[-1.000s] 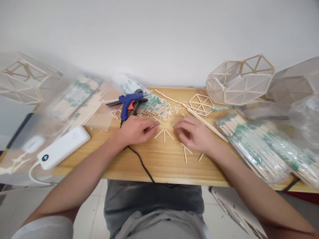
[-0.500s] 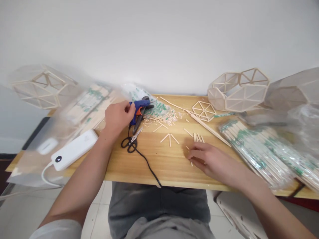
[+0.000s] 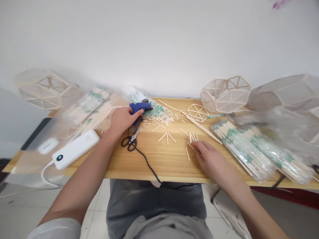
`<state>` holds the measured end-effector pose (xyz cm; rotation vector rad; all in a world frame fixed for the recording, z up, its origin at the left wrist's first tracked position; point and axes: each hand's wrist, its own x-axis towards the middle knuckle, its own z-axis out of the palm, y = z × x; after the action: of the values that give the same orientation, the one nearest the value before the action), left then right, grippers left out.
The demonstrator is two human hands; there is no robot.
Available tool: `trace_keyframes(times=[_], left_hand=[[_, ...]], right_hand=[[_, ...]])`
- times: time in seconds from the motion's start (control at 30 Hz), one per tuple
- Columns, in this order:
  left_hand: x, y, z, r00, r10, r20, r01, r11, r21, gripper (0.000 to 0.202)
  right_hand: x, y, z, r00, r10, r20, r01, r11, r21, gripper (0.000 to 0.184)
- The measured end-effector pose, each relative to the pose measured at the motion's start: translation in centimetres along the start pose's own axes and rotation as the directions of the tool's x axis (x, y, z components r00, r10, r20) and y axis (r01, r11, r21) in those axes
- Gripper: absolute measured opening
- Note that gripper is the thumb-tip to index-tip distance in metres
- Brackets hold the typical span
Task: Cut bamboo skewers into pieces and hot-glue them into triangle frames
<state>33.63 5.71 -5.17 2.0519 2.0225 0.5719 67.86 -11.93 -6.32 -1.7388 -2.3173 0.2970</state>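
My left hand (image 3: 122, 120) is closed round the handle of a blue glue gun (image 3: 138, 106), its thumb along the near side. The glue gun lies over dark-handled pliers (image 3: 137, 126), partly hidden by it. Small scissors (image 3: 130, 142) lie just nearer me, beside the black cord. My right hand (image 3: 209, 158) pinches a short wooden stick (image 3: 190, 145) between thumb and fingers. Several more short sticks (image 3: 191, 136) sit just beyond those fingertips, and a single stick (image 3: 187, 153) lies to their left. Three sticks (image 3: 167, 138) form a fan mid-table.
Stick offcuts and a plastic bag (image 3: 136, 95) lie at the back. A flat hexagonal stick frame (image 3: 197, 113) and a panelled stick frame (image 3: 225, 96) stand back right. Bagged sticks (image 3: 244, 149) cover the right side. A white power bank (image 3: 76, 149) lies at left.
My left hand has closed further round the glue gun, its thumb now on the gun's near side. My right hand has a short stick pinched in its fingertips. The view has shifted slightly.
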Motion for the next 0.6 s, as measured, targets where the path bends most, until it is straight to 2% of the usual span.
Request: trace_keyframes(times=[0.1, 0.2, 0.3, 0.37, 0.47, 0.6], left_hand=[[-0.2, 0.0, -0.2, 0.998, 0.002, -0.056, -0.010, 0.992, -0.129, 0.054], [-0.3, 0.1, -0.6, 0.995, -0.039, -0.088, 0.014, 0.966, -0.259, 0.051], [-0.4, 0.3, -0.8, 0.995, -0.037, -0.097, -0.013, 0.884, -0.468, 0.049], [-0.3, 0.4, -0.7, 0.998, -0.004, -0.057, -0.033, 0.769, -0.638, 0.047], [-0.2, 0.6, -0.3, 0.997, 0.071, 0.043, -0.002, 0.536, -0.844, 0.045], [0.0, 0.7, 0.2, 0.982, 0.157, 0.106, 0.054, 0.303, -0.952, 0.046]], right_hand=[[-0.1, -0.1, 0.3, 0.999, 0.025, -0.027, -0.026, 0.998, -0.062, 0.039], [0.1, -0.4, 0.3, 0.999, 0.007, -0.033, -0.010, 0.994, -0.106, 0.034], [0.3, -0.5, 0.4, 1.000, 0.005, -0.028, -0.008, 0.993, -0.118, 0.024], [0.2, -0.5, 0.6, 1.000, 0.017, -0.023, -0.020, 0.992, -0.124, 0.023], [0.0, -0.5, 1.1, 0.999, 0.019, -0.037, -0.023, 0.991, -0.132, 0.028], [-0.1, -0.9, 1.3, 0.996, -0.004, -0.089, -0.008, 0.991, -0.135, 0.039]])
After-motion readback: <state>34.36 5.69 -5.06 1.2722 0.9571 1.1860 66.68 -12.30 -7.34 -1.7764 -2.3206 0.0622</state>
